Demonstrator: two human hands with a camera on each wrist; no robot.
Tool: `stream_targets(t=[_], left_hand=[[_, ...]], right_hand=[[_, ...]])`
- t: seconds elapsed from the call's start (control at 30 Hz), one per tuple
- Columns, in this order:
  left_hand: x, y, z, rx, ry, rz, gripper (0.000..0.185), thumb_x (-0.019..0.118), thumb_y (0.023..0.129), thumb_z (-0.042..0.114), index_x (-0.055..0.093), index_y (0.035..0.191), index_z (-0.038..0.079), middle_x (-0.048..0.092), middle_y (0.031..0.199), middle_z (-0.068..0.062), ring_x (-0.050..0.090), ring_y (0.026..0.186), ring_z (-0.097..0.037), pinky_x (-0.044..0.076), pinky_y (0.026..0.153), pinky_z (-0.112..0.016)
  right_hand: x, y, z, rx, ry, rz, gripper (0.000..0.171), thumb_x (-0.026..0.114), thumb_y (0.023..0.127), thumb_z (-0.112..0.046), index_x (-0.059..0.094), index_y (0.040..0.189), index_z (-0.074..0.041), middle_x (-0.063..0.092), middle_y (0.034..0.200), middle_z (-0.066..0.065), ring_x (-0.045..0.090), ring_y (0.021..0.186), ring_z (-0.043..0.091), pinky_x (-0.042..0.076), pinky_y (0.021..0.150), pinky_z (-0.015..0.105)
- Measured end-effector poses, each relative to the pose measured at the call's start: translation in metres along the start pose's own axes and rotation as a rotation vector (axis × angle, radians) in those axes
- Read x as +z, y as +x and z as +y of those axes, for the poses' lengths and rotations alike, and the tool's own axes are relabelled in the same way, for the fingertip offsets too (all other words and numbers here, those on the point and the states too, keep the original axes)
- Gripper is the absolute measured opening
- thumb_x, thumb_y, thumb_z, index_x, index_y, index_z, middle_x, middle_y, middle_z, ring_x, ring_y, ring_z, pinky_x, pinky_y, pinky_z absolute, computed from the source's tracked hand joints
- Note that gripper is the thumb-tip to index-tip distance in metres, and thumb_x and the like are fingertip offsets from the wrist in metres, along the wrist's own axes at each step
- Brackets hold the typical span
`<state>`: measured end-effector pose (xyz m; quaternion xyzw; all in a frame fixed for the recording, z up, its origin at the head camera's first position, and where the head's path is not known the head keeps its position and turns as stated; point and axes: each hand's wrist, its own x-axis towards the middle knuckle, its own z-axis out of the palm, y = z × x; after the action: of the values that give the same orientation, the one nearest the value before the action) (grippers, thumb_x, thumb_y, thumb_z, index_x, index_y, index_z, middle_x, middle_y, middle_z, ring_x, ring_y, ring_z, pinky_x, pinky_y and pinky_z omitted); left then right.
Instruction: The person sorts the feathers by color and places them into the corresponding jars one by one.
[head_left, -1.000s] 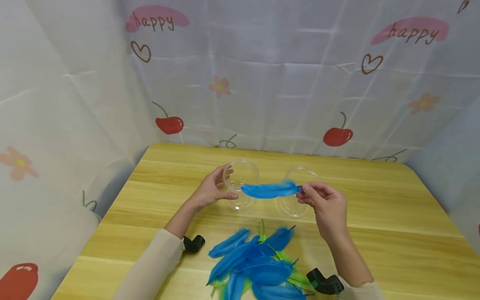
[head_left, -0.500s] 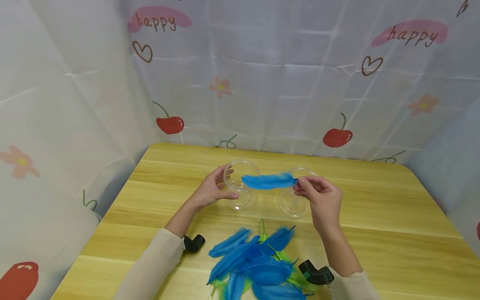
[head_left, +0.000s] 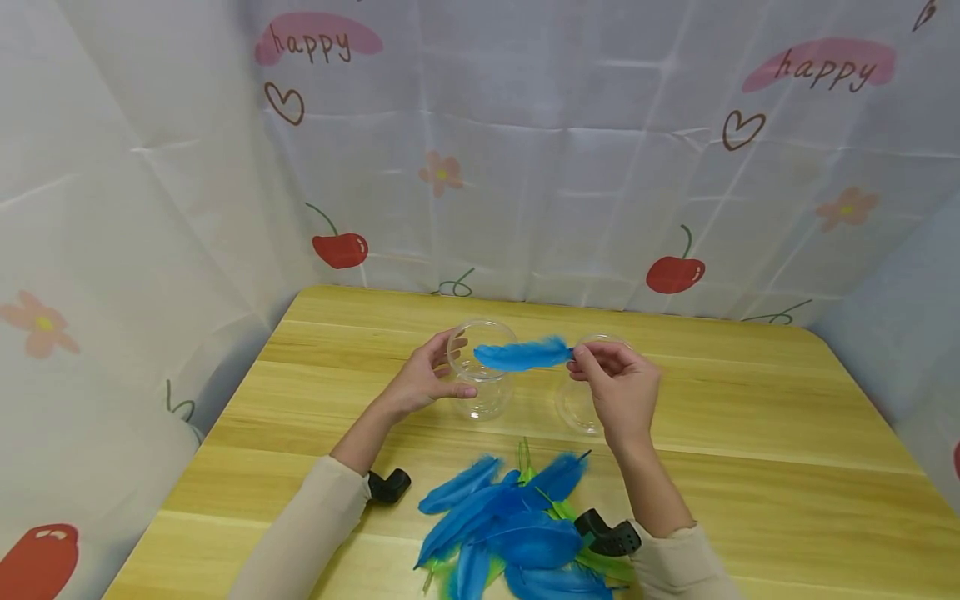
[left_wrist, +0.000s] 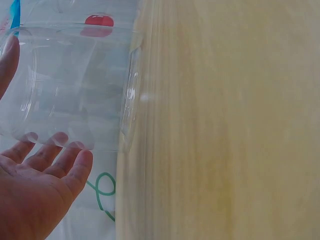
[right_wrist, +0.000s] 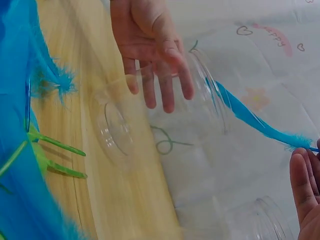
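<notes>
A bright blue feather [head_left: 521,355] is shown above a clear, colourless jar [head_left: 482,371], with a second clear jar [head_left: 581,400] beside it. Blue and lime-green feathers [head_left: 517,533] are heaped at the near edge of the pale yellow wood-grain table [head_left: 787,450]. The white backdrop [head_left: 525,167] is printed with red cherries, pink flowers, brown hearts and "happy" on pink strokes; the sleeves [head_left: 300,533] are beige.

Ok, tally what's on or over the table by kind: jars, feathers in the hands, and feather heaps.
Clear plastic jars: 2, one gripped by the left hand, one behind the right hand.
Blue feather pinched in the right hand: 1.
Heap of blue and green feathers: 1; single feathers overlap too much to count.
Total: 4.
</notes>
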<state>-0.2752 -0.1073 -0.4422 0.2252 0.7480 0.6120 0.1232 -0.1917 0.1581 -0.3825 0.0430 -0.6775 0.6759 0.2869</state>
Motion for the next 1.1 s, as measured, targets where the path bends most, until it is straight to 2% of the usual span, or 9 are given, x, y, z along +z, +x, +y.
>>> stream_targets(t=[0.1,0.23,0.43,0.67,0.9,1.1], left_hand=[[0.000,0.000,-0.001,0.000,0.000,0.000,0.090,0.082,0.082,0.012,0.029,0.154,0.006,0.036,0.154,-0.021,0.034,0.141,-0.040,0.029,0.113,-0.054],[0.000,-0.001,-0.001,0.000,-0.004,-0.002,0.090,0.082,0.082,0.012,0.029,0.154,0.007,0.036,0.154,-0.020,0.034,0.141,-0.039,0.029,0.114,-0.054],[0.001,0.000,0.000,0.004,-0.006,-0.007,0.088,0.081,0.083,0.011,0.029,0.154,0.007,0.037,0.154,-0.019,0.036,0.140,-0.038,0.029,0.113,-0.054],[0.003,0.001,0.002,0.006,-0.011,-0.013,0.088,0.081,0.083,0.008,0.030,0.154,0.006,0.038,0.153,-0.019,0.037,0.139,-0.038,0.030,0.113,-0.053],[0.002,0.002,0.001,-0.004,-0.022,-0.003,0.088,0.081,0.082,0.005,0.030,0.153,0.004,0.037,0.153,-0.022,0.037,0.139,-0.039,0.028,0.114,-0.053],[0.000,0.001,0.000,-0.013,-0.012,0.007,0.089,0.082,0.081,0.006,0.031,0.154,0.007,0.037,0.153,-0.021,0.038,0.139,-0.038,0.029,0.114,-0.054]], right_hand=[[0.005,-0.001,0.003,-0.017,-0.024,0.003,0.014,0.074,0.088,-0.001,0.071,0.089,0.013,0.071,0.079,0.007,0.071,0.066,0.014,0.059,0.062,0.029],[0.011,-0.002,0.005,-0.026,-0.040,-0.003,0.013,0.074,0.087,-0.001,0.071,0.088,0.012,0.071,0.078,0.016,0.071,0.065,0.013,0.059,0.062,0.029],[0.018,-0.002,0.009,0.016,-0.072,-0.013,0.014,0.074,0.088,-0.002,0.071,0.089,0.012,0.070,0.080,0.026,0.070,0.063,0.011,0.059,0.063,0.028],[0.023,-0.003,0.013,0.048,-0.105,-0.036,0.018,0.076,0.088,-0.009,0.072,0.089,0.009,0.070,0.082,0.026,0.070,0.062,0.010,0.059,0.063,0.027],[0.024,-0.004,0.014,0.075,-0.104,-0.043,0.017,0.077,0.087,-0.007,0.072,0.090,0.009,0.071,0.082,0.024,0.070,0.062,0.012,0.059,0.062,0.028],[0.025,-0.006,0.013,0.074,-0.103,-0.075,0.016,0.076,0.087,-0.008,0.073,0.091,0.007,0.072,0.080,0.021,0.070,0.061,0.014,0.059,0.063,0.030]])
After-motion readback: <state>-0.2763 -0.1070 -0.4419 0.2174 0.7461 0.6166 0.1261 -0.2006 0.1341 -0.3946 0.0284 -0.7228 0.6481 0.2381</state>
